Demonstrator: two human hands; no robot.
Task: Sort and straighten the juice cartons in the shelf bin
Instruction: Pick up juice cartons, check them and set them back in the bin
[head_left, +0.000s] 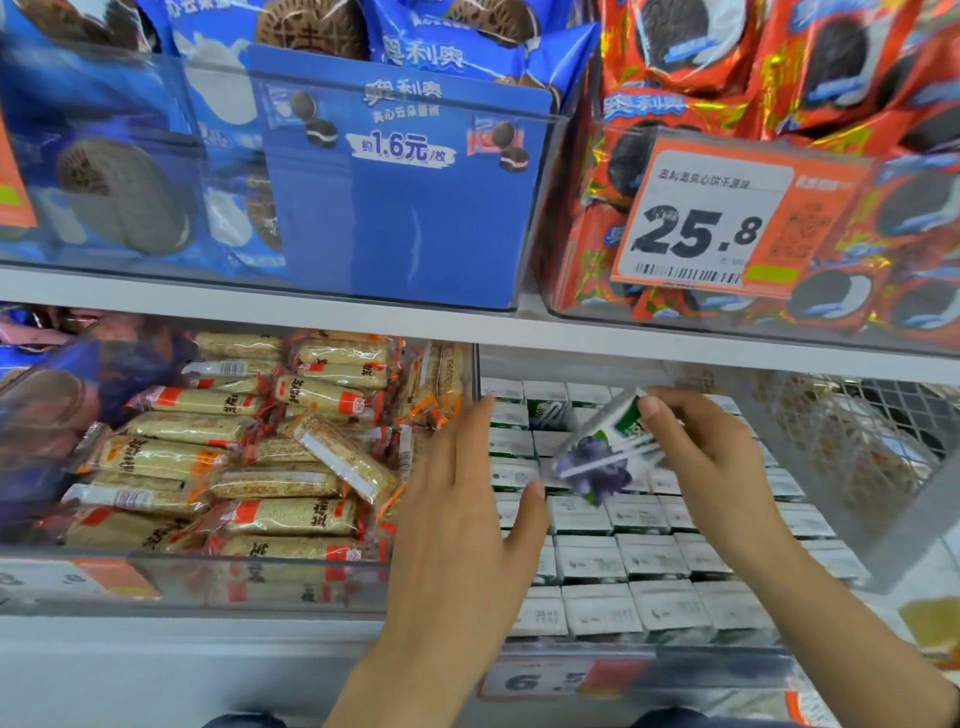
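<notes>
Right hand (711, 457): your fingers pinch a tilted carton (605, 457) above the bin's rows (649, 561).
Left hand (467, 514): your fingers spread, holding nothing.

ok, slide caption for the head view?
Right hand lifts a blueberry carton above the carton bin; left hand open.

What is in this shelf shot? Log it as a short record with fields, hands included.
setting: store shelf, clear plastic bin of white-topped juice cartons standing in rows
right hand: grips one tilted carton with purple berry print, lifted above the rows
left hand: open, fingers straight, at the bin's left edge, holding nothing
left neighbour: bin of orange-wrapped sesame bars
shelf above: blue cookie packs, red cookie packs, orange price tag reading 25.8
</notes>
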